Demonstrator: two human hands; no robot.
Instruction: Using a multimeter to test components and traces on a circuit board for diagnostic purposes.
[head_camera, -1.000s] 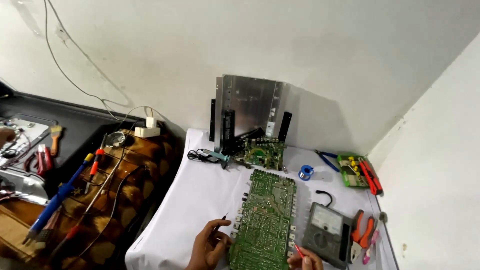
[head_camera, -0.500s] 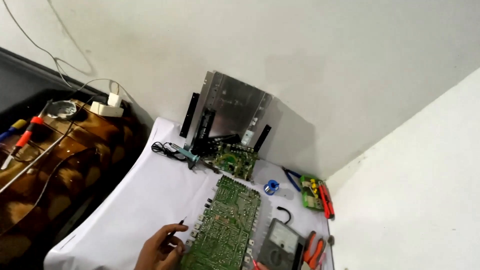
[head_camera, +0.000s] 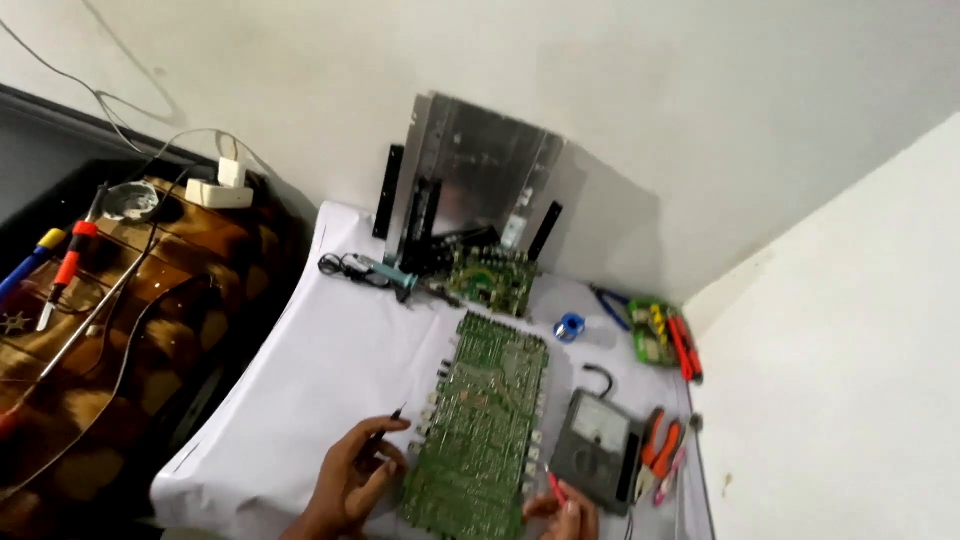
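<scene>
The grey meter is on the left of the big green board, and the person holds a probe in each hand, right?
Not quite. The head view shows the meter on the right of the board. The left hand and right hand each hold a probe.

The left hand (head_camera: 352, 478) comes up from the bottom edge, with a bit of the bare wrist showing. Its palm faces down. The fingers (head_camera: 385, 427) are bent and pinched close together, and the thumb lies beside them. The right hand (head_camera: 563, 515) is mostly cut off at the bottom edge. Only its curled fingers show, closed tight. The two hands are well apart.
</scene>
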